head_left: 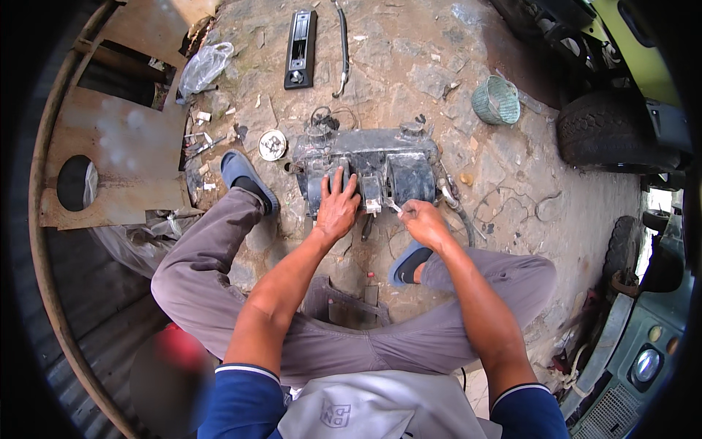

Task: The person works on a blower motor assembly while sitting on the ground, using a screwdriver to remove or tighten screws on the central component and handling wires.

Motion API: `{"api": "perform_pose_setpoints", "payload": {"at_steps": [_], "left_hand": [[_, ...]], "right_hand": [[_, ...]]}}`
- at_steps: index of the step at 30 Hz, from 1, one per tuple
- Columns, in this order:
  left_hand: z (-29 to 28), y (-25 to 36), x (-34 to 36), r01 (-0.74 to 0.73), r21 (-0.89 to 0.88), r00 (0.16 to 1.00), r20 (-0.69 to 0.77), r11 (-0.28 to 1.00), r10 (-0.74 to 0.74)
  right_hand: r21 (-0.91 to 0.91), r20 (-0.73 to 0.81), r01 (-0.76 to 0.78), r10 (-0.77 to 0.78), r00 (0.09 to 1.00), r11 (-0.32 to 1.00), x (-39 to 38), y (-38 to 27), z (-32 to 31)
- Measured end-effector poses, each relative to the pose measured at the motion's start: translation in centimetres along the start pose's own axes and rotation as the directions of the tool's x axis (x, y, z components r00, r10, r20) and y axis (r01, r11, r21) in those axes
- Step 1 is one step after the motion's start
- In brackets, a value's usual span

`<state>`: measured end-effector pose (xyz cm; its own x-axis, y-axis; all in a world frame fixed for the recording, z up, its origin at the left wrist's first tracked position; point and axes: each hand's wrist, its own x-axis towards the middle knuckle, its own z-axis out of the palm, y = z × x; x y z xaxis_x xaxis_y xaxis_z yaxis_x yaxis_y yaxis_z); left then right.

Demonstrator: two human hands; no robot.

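Note:
A dusty black machine unit (380,144) with two rounded black drums lies on the ground between my feet, and it looks like a vehicle blower. My left hand (338,208) rests on its near left part, fingers spread and stretched out flat. Just off the unit's near edge, my right hand (424,221) is closed in a pinch on a slim pale tool (395,206), whose exact kind I cannot make out. The tool's tip points at a small silvery block (373,205) at the middle of the unit's near side.
Beyond the unit lie a long black vent panel (300,50) and a black hose (343,47). A round tin (272,145) stands at left, a green basket (497,100) at right. Rusty sheet metal (124,161) borders the left. A tyre (610,135) and vehicle parts line the right.

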<state>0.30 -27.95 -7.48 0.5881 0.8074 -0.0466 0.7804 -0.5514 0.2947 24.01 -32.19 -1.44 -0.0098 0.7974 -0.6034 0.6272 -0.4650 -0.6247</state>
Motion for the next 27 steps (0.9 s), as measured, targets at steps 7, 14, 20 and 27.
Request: {"api": "perform_pose_setpoints", "payload": {"at_steps": [7,14,20,27], "left_hand": [[2.2,0.2,-1.3,-0.011,0.046,0.994,0.106,0.999,0.006],[2.8,0.0,-2.0,-0.028,0.074,0.986,0.165,0.997,0.016],[3.6,0.0,-2.2,-0.037,0.09,0.992,0.127,0.995,0.025],[4.2,0.3,-2.2,-0.031,0.084,0.983,0.182,0.996,0.016]], "right_hand": [[0.555,0.349,-0.443,0.286,0.892,0.704,-1.7,-1.5,4.1],[0.397,0.427,-0.51,0.338,0.839,0.763,-1.7,1.2,5.4],[0.18,0.436,-0.561,0.446,0.782,0.808,-1.3,2.1,4.1],[0.034,0.534,-0.729,0.604,0.591,0.684,2.2,7.2,6.9]]}}
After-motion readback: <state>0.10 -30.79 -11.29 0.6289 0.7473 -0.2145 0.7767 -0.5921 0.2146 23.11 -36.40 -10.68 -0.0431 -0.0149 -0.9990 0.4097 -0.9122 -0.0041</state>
